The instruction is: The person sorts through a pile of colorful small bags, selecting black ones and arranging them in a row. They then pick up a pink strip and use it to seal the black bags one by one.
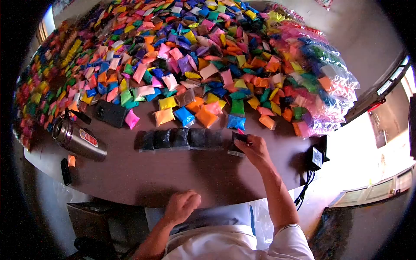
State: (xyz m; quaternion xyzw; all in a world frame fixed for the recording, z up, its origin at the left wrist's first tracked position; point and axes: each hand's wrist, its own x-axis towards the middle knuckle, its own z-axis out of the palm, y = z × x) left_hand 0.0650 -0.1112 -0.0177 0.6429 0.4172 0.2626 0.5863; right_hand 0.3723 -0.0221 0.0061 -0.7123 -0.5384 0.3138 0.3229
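My right hand (253, 149) has its fingers closed on a small black packet (236, 151), held at the tabletop. Left of it lies a row of several black packets (175, 139), side by side with a small gap before the held one. My left hand (183, 205) is curled into a loose fist at the near table edge, with nothing visible in it. Just beyond the row sit a blue packet (185, 116), an orange packet (206, 117) and another blue packet (236, 122).
A large heap of colourful packets (182, 60) covers the far side. Clear bags of packets (320, 82) are stacked at the right. A steel flask (80, 139), a dark phone (110, 114) and a black object (66, 171) lie left. A box with cables (316, 158) sits right.
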